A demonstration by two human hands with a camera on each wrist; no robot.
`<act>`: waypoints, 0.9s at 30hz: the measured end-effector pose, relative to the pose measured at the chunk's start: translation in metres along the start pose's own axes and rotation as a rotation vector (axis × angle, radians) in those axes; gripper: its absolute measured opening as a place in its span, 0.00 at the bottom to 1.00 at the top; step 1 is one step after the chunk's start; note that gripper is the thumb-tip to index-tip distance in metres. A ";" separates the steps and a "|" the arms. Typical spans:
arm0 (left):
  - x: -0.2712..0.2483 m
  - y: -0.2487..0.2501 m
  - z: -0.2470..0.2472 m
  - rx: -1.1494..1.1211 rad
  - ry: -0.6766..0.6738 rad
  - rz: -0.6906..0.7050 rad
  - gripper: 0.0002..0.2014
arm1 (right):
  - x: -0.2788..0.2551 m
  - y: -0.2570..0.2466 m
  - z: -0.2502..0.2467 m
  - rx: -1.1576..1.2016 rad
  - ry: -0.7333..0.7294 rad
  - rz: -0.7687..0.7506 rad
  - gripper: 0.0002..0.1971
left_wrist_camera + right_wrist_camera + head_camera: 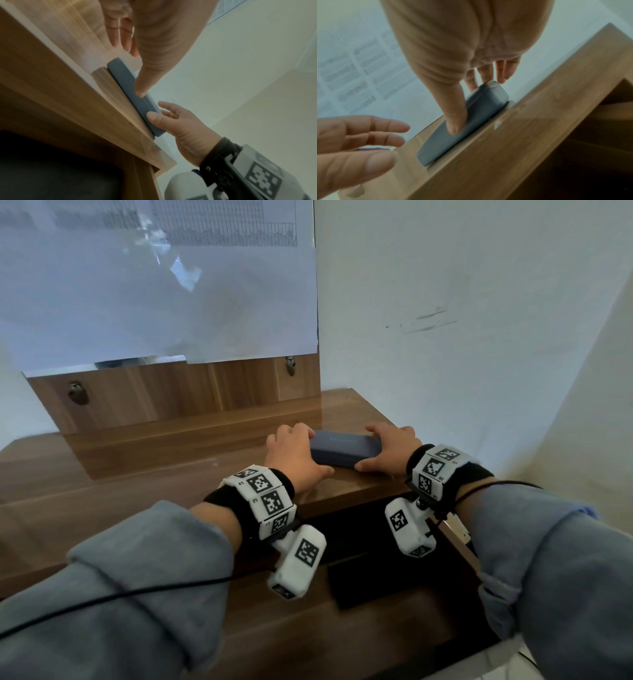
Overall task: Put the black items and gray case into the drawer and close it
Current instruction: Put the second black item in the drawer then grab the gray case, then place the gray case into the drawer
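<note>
The gray case (pixel 346 451) lies flat on the wooden desk top (pixel 171 474), near its front right edge. My right hand (pixel 380 448) grips the case's right end, with the thumb (pixel 455 125) on the front side and the fingers (pixel 486 71) over the back. My left hand (pixel 305 453) is at the case's left end; in the right wrist view its fingers (pixel 373 135) are straight and a little apart from the case. Below the desk edge the drawer (pixel 459 546) stands open with a flat black item (pixel 363 580) inside.
A white wall (pixel 479 337) rises right beside the desk. A wooden back panel (pixel 154 395) with a mirror covered by paper (pixel 154 285) stands behind the top. A black cable (pixel 137 594) runs from my left wrist unit.
</note>
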State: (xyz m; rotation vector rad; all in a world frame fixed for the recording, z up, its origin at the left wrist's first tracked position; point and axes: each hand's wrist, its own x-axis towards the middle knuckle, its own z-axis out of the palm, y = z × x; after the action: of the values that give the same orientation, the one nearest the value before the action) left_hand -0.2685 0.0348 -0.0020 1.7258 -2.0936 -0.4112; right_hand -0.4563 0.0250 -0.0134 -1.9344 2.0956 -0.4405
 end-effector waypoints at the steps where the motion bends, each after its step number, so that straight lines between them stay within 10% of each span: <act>1: 0.001 -0.001 0.000 -0.001 -0.005 -0.011 0.34 | 0.000 0.000 0.001 -0.019 -0.011 -0.013 0.40; 27: -0.071 -0.005 -0.024 0.224 -0.290 0.161 0.37 | -0.093 -0.010 -0.032 0.060 -0.234 -0.212 0.34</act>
State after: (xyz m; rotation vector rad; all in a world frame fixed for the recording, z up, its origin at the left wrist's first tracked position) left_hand -0.2411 0.1042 0.0092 1.6820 -2.5516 -0.4129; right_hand -0.4516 0.1180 0.0185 -2.0703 1.7251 -0.2973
